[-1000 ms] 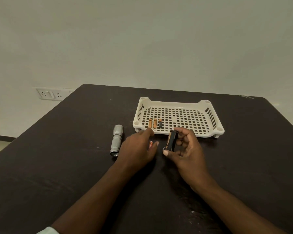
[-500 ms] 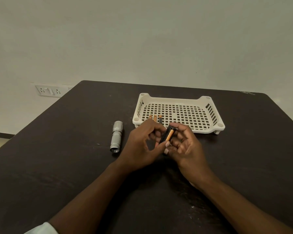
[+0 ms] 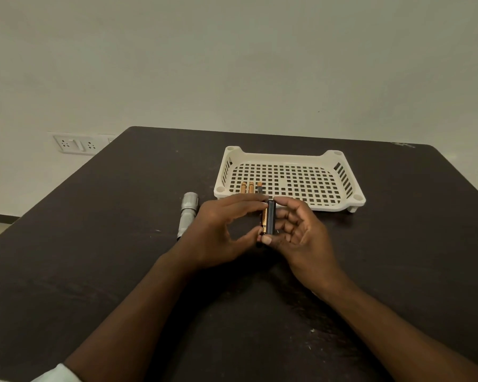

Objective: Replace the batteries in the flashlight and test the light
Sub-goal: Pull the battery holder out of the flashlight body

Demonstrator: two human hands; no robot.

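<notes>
A black battery holder (image 3: 271,219) stands upright between my hands above the dark table (image 3: 94,257). My right hand (image 3: 301,238) grips the holder, thumb at its bottom end and forefinger at its top. My left hand (image 3: 218,232) pinches a copper-and-black battery (image 3: 265,219) that lies along the holder's left side. The silver flashlight body (image 3: 187,213) lies on the table just left of my left hand, its lower end hidden by the hand. Three more batteries (image 3: 251,187) lie in the white tray (image 3: 342,205).
The white perforated tray stands just beyond my hands, toward the table's far edge. A wall socket plate (image 3: 76,144) is on the wall at the left. A white sleeve cuff (image 3: 55,374) shows at the bottom left.
My left hand picked a battery off the table and brought it to the holder. The holder has turned upright, with the battery now lying against its left side.
</notes>
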